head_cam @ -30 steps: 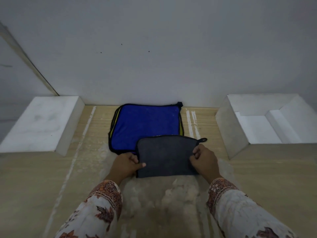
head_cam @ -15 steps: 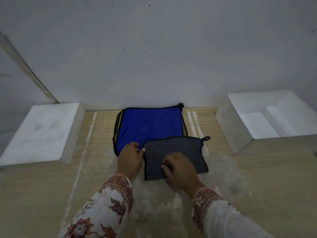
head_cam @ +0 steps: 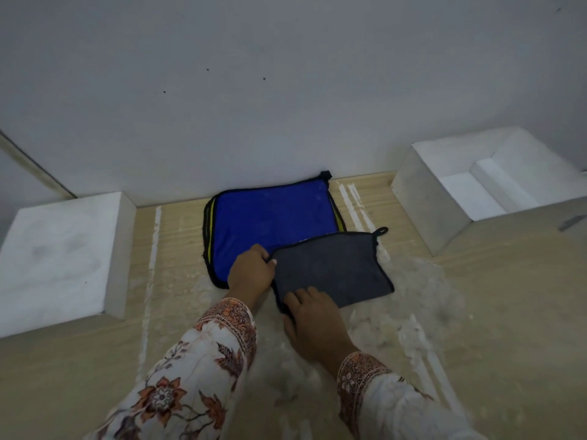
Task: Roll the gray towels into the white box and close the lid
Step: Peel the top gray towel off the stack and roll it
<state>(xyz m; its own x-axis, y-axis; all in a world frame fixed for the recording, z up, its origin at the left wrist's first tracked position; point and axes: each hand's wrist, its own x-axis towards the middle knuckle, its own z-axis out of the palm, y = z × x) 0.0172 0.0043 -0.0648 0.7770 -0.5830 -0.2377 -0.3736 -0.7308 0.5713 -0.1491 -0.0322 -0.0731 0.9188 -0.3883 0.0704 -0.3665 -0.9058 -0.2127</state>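
Observation:
A gray towel with a black hem and a hanging loop lies flat on the wooden table, overlapping the near right corner of a stack of blue towels. My left hand pinches the gray towel's far left corner with curled fingers. My right hand grips its near left corner, fingers lying on the cloth and thumb at the edge. The open white box stands at the right, its inside showing a white insert. The white lid lies top up at the left.
A white wall runs close behind the towels. The wooden table has white dusty streaks around the towels and in front of me. My floral sleeves fill the lower middle of the view.
My right hand slid from the gray towel's right edge across to its near left corner. My left hand moved up to the far left corner. The towel now lies slightly skewed.

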